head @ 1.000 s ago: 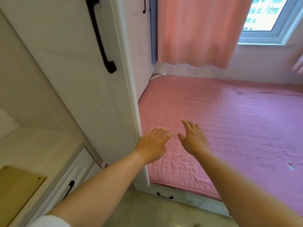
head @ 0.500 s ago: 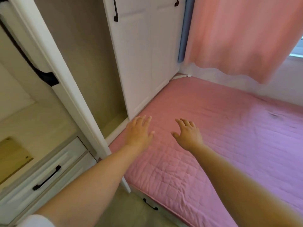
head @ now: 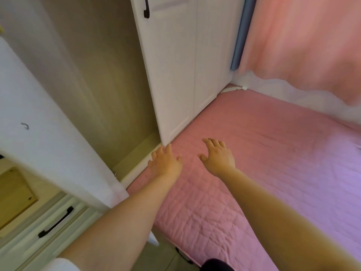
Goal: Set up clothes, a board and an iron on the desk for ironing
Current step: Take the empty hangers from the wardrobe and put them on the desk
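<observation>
Both arms are stretched forward over the bed (head: pixel 273 173), which is covered by a pink quilted mattress. The left hand (head: pixel 166 163) is seen from the back, fingers straight and slightly spread, grip released, nothing held; its fingertips lie just beside the bottom ledge of the open wardrobe (head: pixel 136 165). The right hand (head: pixel 218 159) is held above the mattress, near the left hand but apart from it, fingers loosely extended, grip released, nothing held. Whether either hand touches the mattress cannot be told. The open wardrobe door (head: pixel 48 137) is swung out at the left, between the hands and the worktop. The inside of the wardrobe is seen as bare beige walls; no clothes and no iron are seen in it from this angle. A wooden board (head: pixel 13 194) is seen lying flat on the worktop (head: pixel 39 184) at the far left, partly hidden by the door, well apart from both hands. A white drawer with a black handle (head: pixel 55 222) is seen below the worktop. Closed wardrobe doors (head: pixel 185 65) stand behind the hands, and a pink curtain (head: pixel 302 45) hangs at the upper right.
</observation>
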